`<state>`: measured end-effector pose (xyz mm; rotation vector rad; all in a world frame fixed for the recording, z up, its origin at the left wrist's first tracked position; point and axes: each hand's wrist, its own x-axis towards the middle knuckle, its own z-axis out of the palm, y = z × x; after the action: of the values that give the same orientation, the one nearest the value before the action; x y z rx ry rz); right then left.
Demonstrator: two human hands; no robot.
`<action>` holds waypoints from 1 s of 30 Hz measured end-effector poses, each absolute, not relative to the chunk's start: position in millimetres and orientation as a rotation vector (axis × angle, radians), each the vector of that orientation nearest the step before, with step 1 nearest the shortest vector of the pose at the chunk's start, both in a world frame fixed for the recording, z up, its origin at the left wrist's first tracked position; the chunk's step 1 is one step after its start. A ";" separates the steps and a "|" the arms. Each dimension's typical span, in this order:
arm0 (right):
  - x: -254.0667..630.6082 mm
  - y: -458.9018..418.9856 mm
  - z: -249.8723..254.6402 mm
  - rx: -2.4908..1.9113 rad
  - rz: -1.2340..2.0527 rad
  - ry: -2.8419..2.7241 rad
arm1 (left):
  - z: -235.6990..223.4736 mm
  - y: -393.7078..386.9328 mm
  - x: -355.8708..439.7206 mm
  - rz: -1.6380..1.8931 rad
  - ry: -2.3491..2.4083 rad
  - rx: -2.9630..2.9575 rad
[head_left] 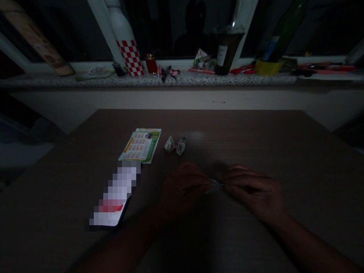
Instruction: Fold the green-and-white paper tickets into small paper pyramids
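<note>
small thin piece [215,183]: pale grey, paper-like, only a short, narrow part visible in the dim light. pinched at both ends between the fingertips of the left hand [183,185] and the right hand [254,187], roughly crosswise; its full outline is covered by the fingers, any folds too dark to read.

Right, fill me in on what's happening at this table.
A person's left hand and right hand are pinching a small thin piece between them, low over the dim table; it's too dark to tell its exact shape. Just beyond the left hand sit two small folded paper shapes, with printed sheets to their left. A lit phone lies nearer the person.
</note>
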<state>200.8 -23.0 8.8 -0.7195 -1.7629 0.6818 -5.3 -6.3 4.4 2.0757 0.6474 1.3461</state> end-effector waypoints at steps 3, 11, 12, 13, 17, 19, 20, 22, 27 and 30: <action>202.0 -22.4 6.7 -0.786 0.664 -1.780 | 5.1 -7.0 -6.1 1.341 0.660 2.020; 200.6 -22.5 9.7 -0.757 0.626 -1.811 | 4.5 -9.2 -3.4 1.330 0.724 1.841; 200.0 -22.6 9.8 -0.748 0.631 -1.806 | 4.8 -9.6 -2.7 1.322 0.733 1.817; 199.5 -22.8 9.8 -0.746 0.633 -1.798 | 5.2 -10.0 -2.0 1.316 0.744 1.795; 199.2 -23.7 9.0 -0.771 0.632 -1.789 | 6.6 -10.9 -0.6 1.303 0.778 1.730; 199.2 -23.6 8.6 -0.778 0.642 -1.790 | 6.5 -10.8 -0.8 1.292 0.779 1.712; 199.2 -23.2 8.3 -0.777 0.649 -1.789 | 6.3 -10.5 -1.1 1.284 0.783 1.709; 199.4 -22.2 7.3 -0.786 0.651 -1.786 | 5.8 -9.8 -1.9 1.294 0.797 1.706; 200.8 -20.5 3.7 -0.864 0.594 -1.820 | 6.6 -8.1 -2.9 1.341 0.851 1.670; 200.4 -20.0 3.0 -0.830 0.607 -1.818 | 7.3 -8.5 -2.0 1.340 0.846 1.658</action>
<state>200.4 -20.0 3.0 -0.8305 -1.8176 0.6074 -2.0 -8.5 7.3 1.6576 0.8460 1.3398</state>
